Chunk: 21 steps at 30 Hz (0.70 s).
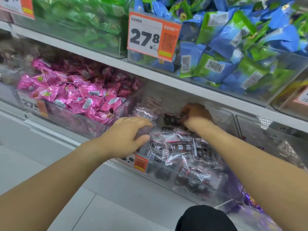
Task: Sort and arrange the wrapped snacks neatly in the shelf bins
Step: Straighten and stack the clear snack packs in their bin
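A clear shelf bin (160, 170) on the lower shelf holds several dark snack packets in clear wrappers (186, 152). My left hand (128, 135) lies over the bin's left side, fingers curled onto a packet at the pile's edge. My right hand (196, 116) reaches deep into the back of the same bin, under the upper shelf, and grips dark packets (171, 120) in its fingers. Its fingertips are hidden behind the knuckles and the packets.
To the left stands a bin of pink wrapped snacks (75, 95). On the shelf above are a green-packet bin (80, 22) and a blue-and-green packet bin (233, 47) with a 27.8 price tag (150, 35). Purple packets (250, 199) lie at the lower right. My dark knee (205, 219) is below.
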Available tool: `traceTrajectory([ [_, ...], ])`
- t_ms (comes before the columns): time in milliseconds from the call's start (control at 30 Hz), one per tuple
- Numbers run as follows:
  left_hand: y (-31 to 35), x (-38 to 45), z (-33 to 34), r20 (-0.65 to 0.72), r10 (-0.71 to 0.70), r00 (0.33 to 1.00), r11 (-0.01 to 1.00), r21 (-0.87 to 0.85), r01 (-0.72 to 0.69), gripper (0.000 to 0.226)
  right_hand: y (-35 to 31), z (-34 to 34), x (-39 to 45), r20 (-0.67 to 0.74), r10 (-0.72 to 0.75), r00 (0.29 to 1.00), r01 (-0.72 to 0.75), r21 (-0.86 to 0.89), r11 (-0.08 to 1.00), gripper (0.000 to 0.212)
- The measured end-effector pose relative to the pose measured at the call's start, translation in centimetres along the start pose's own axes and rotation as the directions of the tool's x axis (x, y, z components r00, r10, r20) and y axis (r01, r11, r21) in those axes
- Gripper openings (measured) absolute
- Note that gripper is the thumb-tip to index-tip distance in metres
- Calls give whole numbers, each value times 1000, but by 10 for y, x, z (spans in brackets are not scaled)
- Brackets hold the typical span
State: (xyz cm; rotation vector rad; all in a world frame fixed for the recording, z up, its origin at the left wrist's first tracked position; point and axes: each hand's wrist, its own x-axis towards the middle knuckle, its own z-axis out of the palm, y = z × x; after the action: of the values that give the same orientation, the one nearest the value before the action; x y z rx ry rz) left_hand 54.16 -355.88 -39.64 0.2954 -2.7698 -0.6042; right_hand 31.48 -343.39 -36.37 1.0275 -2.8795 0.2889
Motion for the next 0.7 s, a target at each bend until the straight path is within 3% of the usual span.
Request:
traceTrajectory([
  [167, 1, -2, -3, -20, -18, 1000, 998, -57, 16, 58, -2, 24, 14, -37, 168, 985, -171, -89, 981, 51],
  [367, 0, -2, -2, -49, -27, 998, 999, -46, 25, 44, 4, 19, 13, -79, 77, 994, -84, -99, 992, 25],
  [467, 2, -2, -1, -57, -39, 998, 999, -13, 38, 43, 10, 19, 15, -110, 65, 992, -64, 11, 998, 17],
  [567, 6, 0, 2, -64, -59, 996, 998, 0, 59, 41, 9, 17, 19, -223, 62, 973, 5, 290, 957, 15],
  [633, 9, 2, 1, -73, -72, 995, 997, -10, 72, 39, 7, 16, 15, -191, 58, 980, 36, 453, 891, 28],
  [700, 12, 5, 1, -88, -84, 993, 996, -31, 81, 35, 9, 17, 12, -114, 20, 993, 40, 497, 867, 32],
])
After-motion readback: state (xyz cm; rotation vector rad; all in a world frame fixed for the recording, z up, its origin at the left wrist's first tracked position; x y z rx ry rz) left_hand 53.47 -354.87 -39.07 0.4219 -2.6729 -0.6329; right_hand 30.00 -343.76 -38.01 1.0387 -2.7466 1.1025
